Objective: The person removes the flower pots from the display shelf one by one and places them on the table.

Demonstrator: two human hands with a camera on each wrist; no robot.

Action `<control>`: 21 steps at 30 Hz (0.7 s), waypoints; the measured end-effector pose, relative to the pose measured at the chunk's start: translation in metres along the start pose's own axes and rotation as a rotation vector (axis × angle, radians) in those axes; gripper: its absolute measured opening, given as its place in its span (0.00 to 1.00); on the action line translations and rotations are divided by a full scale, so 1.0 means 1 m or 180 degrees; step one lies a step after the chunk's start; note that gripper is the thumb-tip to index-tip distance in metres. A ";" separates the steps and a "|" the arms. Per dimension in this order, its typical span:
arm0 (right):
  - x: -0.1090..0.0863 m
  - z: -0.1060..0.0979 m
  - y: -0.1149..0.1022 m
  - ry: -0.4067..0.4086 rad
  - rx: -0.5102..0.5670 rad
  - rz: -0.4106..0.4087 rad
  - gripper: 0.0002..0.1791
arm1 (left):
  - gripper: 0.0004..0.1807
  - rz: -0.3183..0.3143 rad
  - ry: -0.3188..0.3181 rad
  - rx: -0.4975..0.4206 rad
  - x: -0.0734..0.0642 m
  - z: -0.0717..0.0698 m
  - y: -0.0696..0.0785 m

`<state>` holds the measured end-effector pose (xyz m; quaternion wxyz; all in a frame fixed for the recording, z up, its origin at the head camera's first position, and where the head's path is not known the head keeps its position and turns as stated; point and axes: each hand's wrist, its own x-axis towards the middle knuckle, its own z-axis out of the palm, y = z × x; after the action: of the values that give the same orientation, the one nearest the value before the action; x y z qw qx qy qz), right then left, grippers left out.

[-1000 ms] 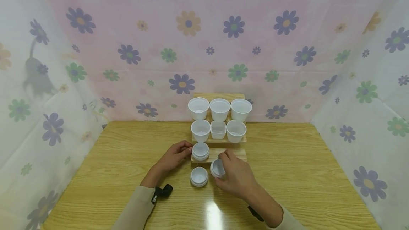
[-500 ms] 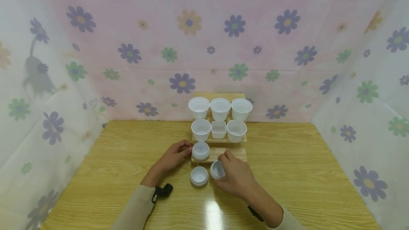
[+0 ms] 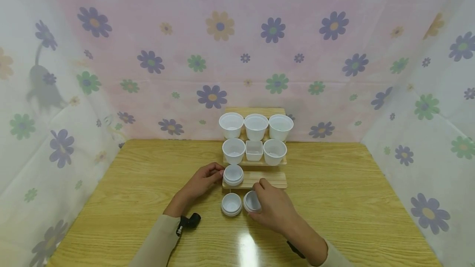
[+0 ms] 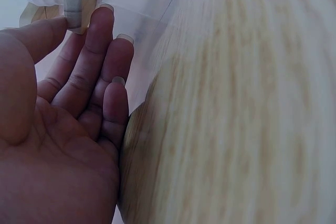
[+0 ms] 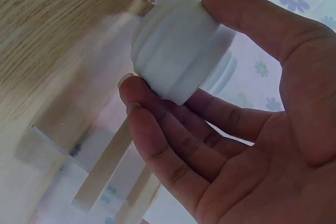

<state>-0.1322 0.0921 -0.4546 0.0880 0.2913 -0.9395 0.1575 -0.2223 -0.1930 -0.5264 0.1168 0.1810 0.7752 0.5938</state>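
Note:
My right hand (image 3: 274, 207) holds a small white ribbed cup (image 3: 252, 202), thumb on one side and fingers on the other. In the right wrist view, this white cup (image 5: 178, 45) shows its rounded, stepped side. A matching white cup (image 3: 231, 204) stands on the table just left of it. Another white cup (image 3: 233, 175) sits at the left end of the lowest step of a wooden tiered stand (image 3: 265, 180). Beside that end my left hand (image 3: 204, 181) rests with relaxed fingers. The left wrist view shows its thumb tip at the edge of the wooden step (image 4: 76, 3).
On the stand's middle step are two round white tubs (image 3: 233, 151) with a square tub (image 3: 254, 151) between them. The top step bears several larger round tubs (image 3: 256, 127). Behind the wooden table (image 3: 167, 164) hangs a flowered cloth (image 3: 245, 69).
The right hand has lowered its cup slightly toward the near side, level with the cup on the table. The left hand stays in place beside the stand.

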 end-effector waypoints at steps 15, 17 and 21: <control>-0.002 0.003 -0.007 -0.0278 -0.0044 0.0253 0.34 | 0.13 -0.0039 0.0016 0.0002 0.000 0.000 -0.001; -0.002 0.004 -0.007 -0.0299 -0.0047 0.0263 0.34 | 0.13 -0.0039 0.0018 -0.0003 0.000 0.000 0.000; -0.002 0.008 -0.006 -0.0276 -0.0100 0.0263 0.33 | 0.12 -0.0031 0.0024 0.0023 0.000 0.000 0.000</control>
<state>-0.1274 0.0858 -0.4610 0.0452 0.2574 -0.9560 0.1335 -0.2220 -0.1930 -0.5261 0.1160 0.1754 0.7786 0.5912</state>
